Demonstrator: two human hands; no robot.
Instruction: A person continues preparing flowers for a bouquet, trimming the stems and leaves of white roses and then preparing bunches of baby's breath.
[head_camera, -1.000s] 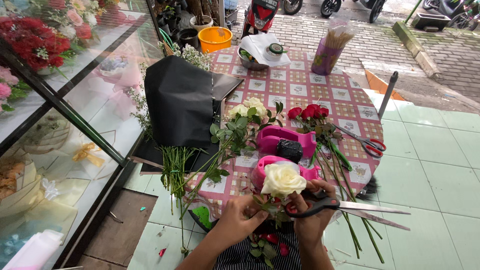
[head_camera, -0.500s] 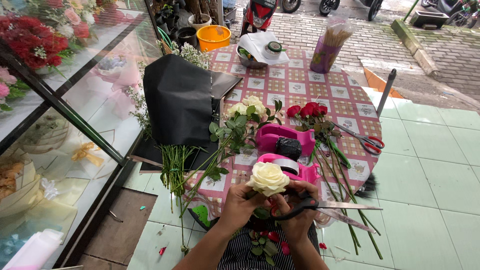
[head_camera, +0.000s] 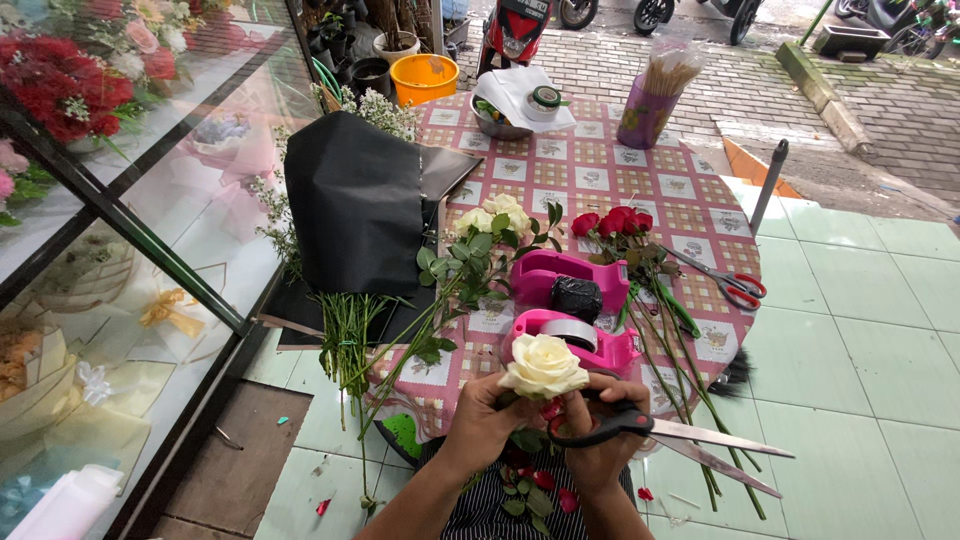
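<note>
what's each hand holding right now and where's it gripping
The left hand holds a cream rose by the stem just under the bloom. The right hand holds black-handled scissors by the finger loops, blades open.

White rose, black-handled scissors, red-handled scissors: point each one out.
white rose (head_camera: 542, 365), head view, on the middle of the bloom.
black-handled scissors (head_camera: 700, 433), head view, on the upper blade.
red-handled scissors (head_camera: 742, 290), head view, on the handle loops.
</note>
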